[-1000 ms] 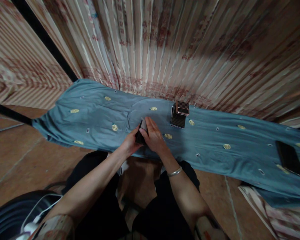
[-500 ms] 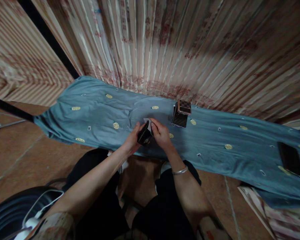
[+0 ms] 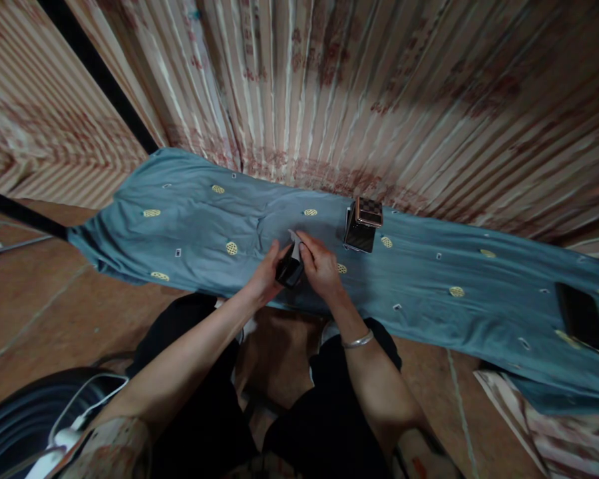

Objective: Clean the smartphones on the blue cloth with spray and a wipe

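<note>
My left hand is closed round a small black case, which looks like a wallet or an open box. My right hand pinches a thin pale grey piece, paper or cloth, at the case's upper edge. Both hands are close together over the front edge of the blue-green cloth. How far the pale piece goes into the case cannot be made out. Just right of my right hand, a boxy object with a checkered top and black front stands on the cloth.
A black phone lies on the cloth at the far right. Pleated curtains hang behind, with a black pole at the left. A white power strip with cable and a black coiled tub or hose lie lower left.
My right hand shifts slightly with the pale piece, which now shows a narrower top. The black case is tilted a little differently in my left hand. The boxy object and phone stay put.
</note>
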`<control>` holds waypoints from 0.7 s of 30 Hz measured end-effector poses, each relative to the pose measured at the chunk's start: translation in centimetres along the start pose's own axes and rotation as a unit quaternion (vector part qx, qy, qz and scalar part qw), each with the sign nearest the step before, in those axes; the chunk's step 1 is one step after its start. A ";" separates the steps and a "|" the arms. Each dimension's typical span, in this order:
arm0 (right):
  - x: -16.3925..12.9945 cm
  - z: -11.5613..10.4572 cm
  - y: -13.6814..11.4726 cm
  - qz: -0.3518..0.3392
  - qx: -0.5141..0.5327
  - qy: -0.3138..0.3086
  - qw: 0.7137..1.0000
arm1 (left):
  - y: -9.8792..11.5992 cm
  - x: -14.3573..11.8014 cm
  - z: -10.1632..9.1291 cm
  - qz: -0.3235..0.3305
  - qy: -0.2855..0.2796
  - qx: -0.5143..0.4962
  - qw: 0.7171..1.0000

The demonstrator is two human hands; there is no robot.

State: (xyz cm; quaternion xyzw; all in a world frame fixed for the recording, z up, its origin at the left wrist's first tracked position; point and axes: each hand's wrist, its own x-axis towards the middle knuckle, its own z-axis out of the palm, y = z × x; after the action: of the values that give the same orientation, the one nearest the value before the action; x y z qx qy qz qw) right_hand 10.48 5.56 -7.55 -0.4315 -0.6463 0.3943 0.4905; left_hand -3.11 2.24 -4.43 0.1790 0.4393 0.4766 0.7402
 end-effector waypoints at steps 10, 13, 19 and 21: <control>-0.3 0.4 0.4 -0.122 -0.162 -0.067 0.977 | 0.4 0.4 0.1 -0.024 0.000 -0.059 0.998; -0.7 0.8 0.2 -0.159 -0.189 -0.083 0.965 | 0.7 0.4 0.4 -0.026 0.023 -0.085 0.996; -1.5 1.6 -0.2 -0.215 -0.261 -0.100 0.936 | 1.3 0.6 0.7 -0.029 0.060 -0.139 0.988; -1.8 1.8 -0.5 -0.223 -0.260 -0.109 0.933 | 1.5 0.9 0.4 -0.029 0.067 -0.160 0.984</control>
State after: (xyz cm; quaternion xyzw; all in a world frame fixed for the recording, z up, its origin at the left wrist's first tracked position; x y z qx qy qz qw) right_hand 8.87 3.59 -7.96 -0.3437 -0.8551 0.1374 0.3630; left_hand -3.40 3.74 -3.60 0.0130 0.4110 0.5304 0.7414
